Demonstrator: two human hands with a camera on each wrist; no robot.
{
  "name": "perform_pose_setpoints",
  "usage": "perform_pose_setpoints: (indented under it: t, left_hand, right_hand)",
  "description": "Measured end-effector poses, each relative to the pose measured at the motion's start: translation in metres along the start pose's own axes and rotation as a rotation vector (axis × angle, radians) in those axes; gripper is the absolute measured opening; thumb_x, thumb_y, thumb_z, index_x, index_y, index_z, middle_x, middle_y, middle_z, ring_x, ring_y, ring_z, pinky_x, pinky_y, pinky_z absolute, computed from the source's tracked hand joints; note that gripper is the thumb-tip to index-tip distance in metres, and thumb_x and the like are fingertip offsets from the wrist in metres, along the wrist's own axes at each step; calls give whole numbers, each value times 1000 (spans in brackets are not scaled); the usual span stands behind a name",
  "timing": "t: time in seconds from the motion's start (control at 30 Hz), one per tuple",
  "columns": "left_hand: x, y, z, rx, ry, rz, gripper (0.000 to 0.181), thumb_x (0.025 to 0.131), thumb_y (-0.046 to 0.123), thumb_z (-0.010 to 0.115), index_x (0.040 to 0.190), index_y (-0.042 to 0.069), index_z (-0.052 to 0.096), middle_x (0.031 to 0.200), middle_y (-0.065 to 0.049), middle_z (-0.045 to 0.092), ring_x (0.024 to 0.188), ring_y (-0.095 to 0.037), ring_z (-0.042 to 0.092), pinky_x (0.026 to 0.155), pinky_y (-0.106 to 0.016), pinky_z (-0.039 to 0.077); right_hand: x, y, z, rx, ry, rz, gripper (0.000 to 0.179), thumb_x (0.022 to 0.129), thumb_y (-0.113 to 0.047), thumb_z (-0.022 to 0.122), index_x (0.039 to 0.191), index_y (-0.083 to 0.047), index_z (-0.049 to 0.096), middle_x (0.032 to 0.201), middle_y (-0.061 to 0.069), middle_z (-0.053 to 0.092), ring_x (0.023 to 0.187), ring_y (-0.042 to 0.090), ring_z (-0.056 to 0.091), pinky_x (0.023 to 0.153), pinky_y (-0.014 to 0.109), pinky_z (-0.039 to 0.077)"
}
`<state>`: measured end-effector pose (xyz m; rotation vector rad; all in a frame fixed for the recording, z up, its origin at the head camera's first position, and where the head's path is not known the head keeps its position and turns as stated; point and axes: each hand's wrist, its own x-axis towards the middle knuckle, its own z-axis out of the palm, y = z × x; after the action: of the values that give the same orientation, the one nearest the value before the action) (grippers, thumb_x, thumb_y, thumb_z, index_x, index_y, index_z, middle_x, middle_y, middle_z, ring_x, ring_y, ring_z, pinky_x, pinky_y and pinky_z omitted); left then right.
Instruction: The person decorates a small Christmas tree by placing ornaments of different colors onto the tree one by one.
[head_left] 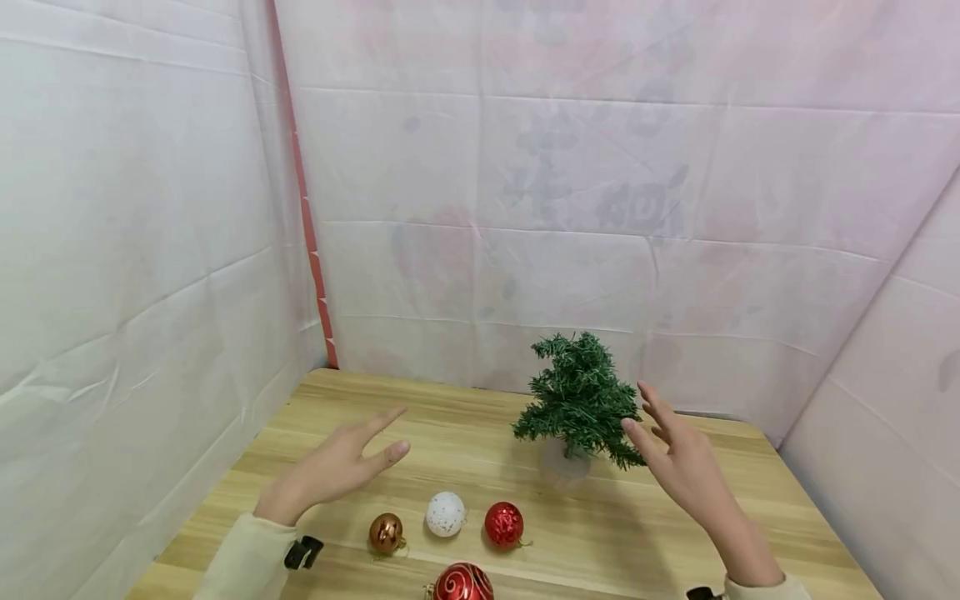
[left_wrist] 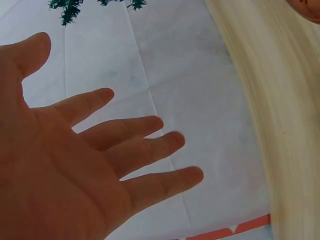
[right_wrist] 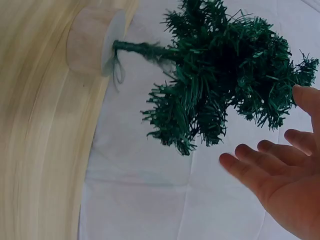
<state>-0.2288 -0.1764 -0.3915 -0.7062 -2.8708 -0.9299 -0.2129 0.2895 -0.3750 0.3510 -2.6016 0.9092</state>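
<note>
A small green artificial Christmas tree (head_left: 581,392) stands upright on its round pale base (head_left: 564,467) toward the back of the table. My right hand (head_left: 686,467) hovers at the tree's right side with fingers spread, holding nothing; in the right wrist view the thumb is close to the branches, and whether it touches them I cannot tell. On the left, my left hand (head_left: 333,467) is held above the table, palm inward, fingers straight. Below and between the hands lie a brown bauble (head_left: 386,533), a white speckled bauble (head_left: 446,514), a red bauble (head_left: 504,526) and a larger red bauble with gold swirls (head_left: 463,583).
The wooden table (head_left: 442,417) ends at a back edge against a hanging white cloth (head_left: 480,275). More cloth (head_left: 135,250) encloses the left side, with a red strip (head_left: 309,233) at the corner. The large red bauble is cut off by the head view's bottom edge.
</note>
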Motion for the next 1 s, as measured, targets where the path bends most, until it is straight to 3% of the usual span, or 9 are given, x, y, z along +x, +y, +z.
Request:
perform_pose_setpoints:
  t: [0.23,0.43,0.8,1.0]
  left_hand:
    - [-8,-9,12,-73,-66,-27,55,102,53,44,148,23,48,145,-9,54,121,-39,60,99,-57,48]
    - [-17,-17,21,-126,-109,-43,54,101,52,49,145,21,52,138,-10,60,119,-37,60,94,-59,50]
    - [-27,-33,34,-181,-157,10,59,92,50,65,141,17,56,136,-15,61,116,-39,62,91,-61,51]
    - [-35,-43,40,-222,-219,13,64,88,49,71,141,16,57,136,-11,61,116,-38,62,91,-57,52]
  right_hand:
    - [2,1,4,61,16,26,64,102,-41,54,157,-34,24,147,21,49,116,42,63,82,46,58]
    - [4,3,6,76,37,-2,65,101,-37,57,157,-33,25,147,23,48,117,42,61,80,43,59]
    - [5,9,9,60,73,-38,65,99,-32,62,155,-37,29,147,18,50,119,36,61,82,38,58]
    - [7,10,13,55,109,-83,67,97,-27,65,156,-31,32,146,20,51,120,36,60,81,16,54]
